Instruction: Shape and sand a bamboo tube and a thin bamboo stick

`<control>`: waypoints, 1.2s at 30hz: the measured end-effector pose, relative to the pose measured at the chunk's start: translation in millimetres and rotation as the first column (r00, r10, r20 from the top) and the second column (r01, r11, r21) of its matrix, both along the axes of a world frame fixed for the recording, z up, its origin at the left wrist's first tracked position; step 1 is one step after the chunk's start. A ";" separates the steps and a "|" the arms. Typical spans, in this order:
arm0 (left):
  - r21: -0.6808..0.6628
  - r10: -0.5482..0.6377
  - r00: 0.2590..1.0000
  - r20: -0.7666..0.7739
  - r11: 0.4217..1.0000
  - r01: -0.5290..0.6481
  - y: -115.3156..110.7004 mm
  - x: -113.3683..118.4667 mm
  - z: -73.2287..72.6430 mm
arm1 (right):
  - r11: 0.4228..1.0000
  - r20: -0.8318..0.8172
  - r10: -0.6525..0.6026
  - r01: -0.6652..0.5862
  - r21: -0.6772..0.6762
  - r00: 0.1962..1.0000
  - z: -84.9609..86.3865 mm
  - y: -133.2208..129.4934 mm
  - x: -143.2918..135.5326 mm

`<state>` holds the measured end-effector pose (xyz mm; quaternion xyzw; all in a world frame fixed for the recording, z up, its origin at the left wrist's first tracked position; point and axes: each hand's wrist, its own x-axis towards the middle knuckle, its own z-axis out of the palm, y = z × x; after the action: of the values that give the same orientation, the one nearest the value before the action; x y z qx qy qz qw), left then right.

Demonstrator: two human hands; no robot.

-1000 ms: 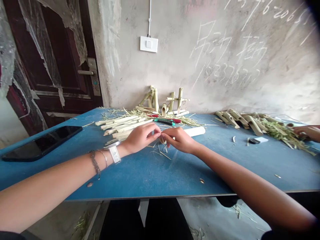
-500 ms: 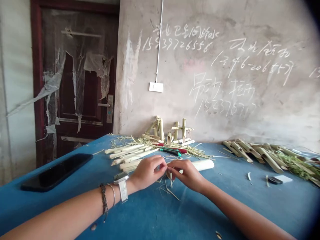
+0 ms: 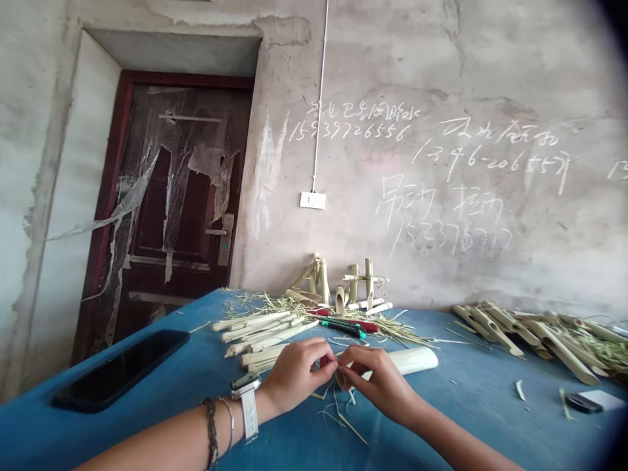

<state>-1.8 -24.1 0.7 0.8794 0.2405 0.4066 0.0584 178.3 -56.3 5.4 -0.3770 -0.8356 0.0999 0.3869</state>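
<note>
My left hand (image 3: 300,373), with a white-strapped watch on its wrist, is closed in a pinch near the middle of the blue table. My right hand (image 3: 380,379) is pinched too, its fingertips almost touching the left ones. What lies between the fingertips is too small to make out. Under and behind the right hand lies a thick pale bamboo piece (image 3: 415,360). Thin fibre strips (image 3: 350,428) are scattered just below the hands. Several cut bamboo sticks (image 3: 275,335) lie side by side behind my left hand.
A black phone (image 3: 122,369) lies at the left. Behind the hands are a green and black cutter (image 3: 346,328), plant shreds and upright bamboo structures (image 3: 369,281). Split bamboo pieces (image 3: 495,330) and a black and white object (image 3: 586,401) lie at the right.
The camera view has tilted up, so the table and hands sit lower in the picture. Both hands keep nearly the same pinched pose, fingertips together.
</note>
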 end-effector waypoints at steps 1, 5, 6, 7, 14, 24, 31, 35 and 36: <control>-0.003 0.002 1.000 0.004 1.000 -0.002 0.2 0.2 -0.1 | 1.000 -0.004 0.006 -0.006 -0.004 1.000 0.0 -0.5 -0.1; -0.009 -0.003 1.000 0.020 1.000 0.003 0.5 1.2 -0.9 | 0.998 -0.065 0.043 -0.045 -0.032 0.997 -0.4 -1.7 -1.0; -0.011 -0.010 1.000 0.021 1.000 0.011 0.4 1.4 -1.0 | 0.997 -0.091 0.053 -0.057 -0.049 0.994 -0.4 -1.8 -1.3; -0.015 -0.019 1.000 0.022 1.000 0.019 0.4 1.5 -0.9 | 0.995 -0.118 0.060 -0.069 -0.072 0.991 -0.5 -1.7 -1.6; -0.023 -0.037 0.998 0.043 0.999 0.038 0.3 1.4 1.6 | 0.955 -0.344 0.066 -0.160 -0.252 0.936 -3.9 3.8 -1.9; -0.099 -0.026 0.986 -0.165 0.995 0.009 3.0 1.2 -4.0 | 0.969 -0.247 0.043 -0.101 -0.227 0.968 -5.6 4.5 -1.5; -0.192 -0.107 0.985 -0.139 0.978 0.079 2.2 1.6 1.3 | 0.979 -0.368 -0.032 -0.045 -0.201 0.929 -1.9 15.8 8.7; -0.245 -0.115 0.987 -0.109 0.966 0.086 4.5 1.8 1.8 | 0.981 -0.384 -0.058 -0.019 -0.194 0.921 -1.8 19.5 12.4; -0.259 -0.119 0.987 -0.108 0.962 0.087 5.5 1.7 0.9 | 0.981 -0.376 -0.061 -0.015 -0.195 0.925 -2.1 19.9 13.1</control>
<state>-0.1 -18.6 1.6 0.8994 0.2475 0.3141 0.1763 191.4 -36.4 3.3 -0.3963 -0.7265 0.2477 0.5038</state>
